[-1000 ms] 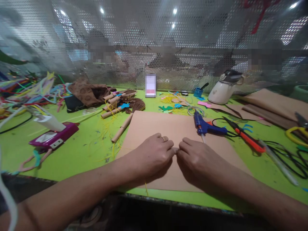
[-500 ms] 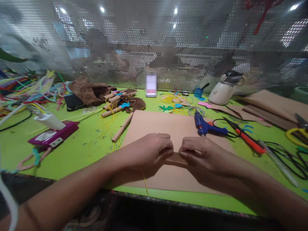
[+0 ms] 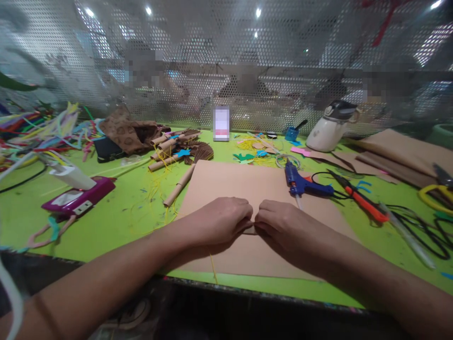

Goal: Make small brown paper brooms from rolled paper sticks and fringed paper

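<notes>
My left hand [image 3: 226, 218] and my right hand [image 3: 281, 221] meet almost knuckle to knuckle over a large brown paper sheet [image 3: 226, 177]. Both are closed, their fingers pinching a narrow strip of brown paper [image 3: 250, 230], most of which the hands hide. Whether the strip is folded or rolled I cannot tell. A blue glue gun [image 3: 311, 188] lies on the sheet's right side, its nozzle end near my right hand. Left of the sheet rests a brown paper tube [image 3: 179, 186] with a fringed end.
Several paper tubes with a blue star [image 3: 183, 153] lie back left, near a purple power strip [image 3: 79, 200]. Rightward are an orange-handled tool [image 3: 366, 204], cables, yellow-handled scissors [image 3: 433, 196] and a white jug [image 3: 323, 134]. A phone [image 3: 221, 123] stands against the perforated metal screen [image 3: 198, 61].
My right hand has shifted left, closing most of the gap to my left hand, so less of the strip shows. My left hand has barely moved.
</notes>
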### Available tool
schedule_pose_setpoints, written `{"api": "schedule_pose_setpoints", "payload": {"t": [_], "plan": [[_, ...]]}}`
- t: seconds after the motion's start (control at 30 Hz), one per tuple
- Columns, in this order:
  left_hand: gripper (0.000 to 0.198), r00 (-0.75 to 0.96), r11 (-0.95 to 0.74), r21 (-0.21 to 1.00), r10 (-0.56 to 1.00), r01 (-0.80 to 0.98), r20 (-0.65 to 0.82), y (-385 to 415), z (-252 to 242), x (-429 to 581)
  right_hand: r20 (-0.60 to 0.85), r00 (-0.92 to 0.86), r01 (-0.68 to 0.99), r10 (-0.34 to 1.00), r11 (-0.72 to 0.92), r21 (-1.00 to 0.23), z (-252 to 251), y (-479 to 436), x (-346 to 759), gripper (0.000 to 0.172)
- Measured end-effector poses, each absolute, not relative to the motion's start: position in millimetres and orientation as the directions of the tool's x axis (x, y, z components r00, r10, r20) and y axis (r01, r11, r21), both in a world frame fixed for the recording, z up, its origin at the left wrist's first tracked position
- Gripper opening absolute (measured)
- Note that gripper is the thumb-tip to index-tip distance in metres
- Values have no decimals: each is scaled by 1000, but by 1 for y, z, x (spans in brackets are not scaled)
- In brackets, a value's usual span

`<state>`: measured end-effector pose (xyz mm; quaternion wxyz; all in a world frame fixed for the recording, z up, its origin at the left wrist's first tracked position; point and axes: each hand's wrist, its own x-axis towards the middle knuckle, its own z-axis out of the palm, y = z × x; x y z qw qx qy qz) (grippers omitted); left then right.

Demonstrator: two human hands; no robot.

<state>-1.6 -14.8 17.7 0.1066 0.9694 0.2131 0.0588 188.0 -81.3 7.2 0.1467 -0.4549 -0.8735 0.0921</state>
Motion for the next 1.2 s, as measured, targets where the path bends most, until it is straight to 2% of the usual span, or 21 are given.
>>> {"api": "schedule_pose_setpoints", "payload": {"t": [0.2,0.43,0.73,1.0,1.2], "plan": [[23,896,-890,203,433,408,97,-17,16,-6,186,-534,792,825,565,-231,8,-84,189,17],[16,908,-891,255,408,375,92,-14,21,-10,130,-529,799,838,544,-254,7,-84,196,16],[16,900,-887,209,432,411,63,-15,27,-16,119,-514,816,849,528,-236,4,-85,202,18],[13,887,-870,209,461,447,23,-19,34,-25,55,-506,826,861,502,-256,12,-87,204,16],[14,877,-855,213,480,472,-15,-25,43,-26,25,-491,845,871,483,-228,20,-93,204,17]]}}
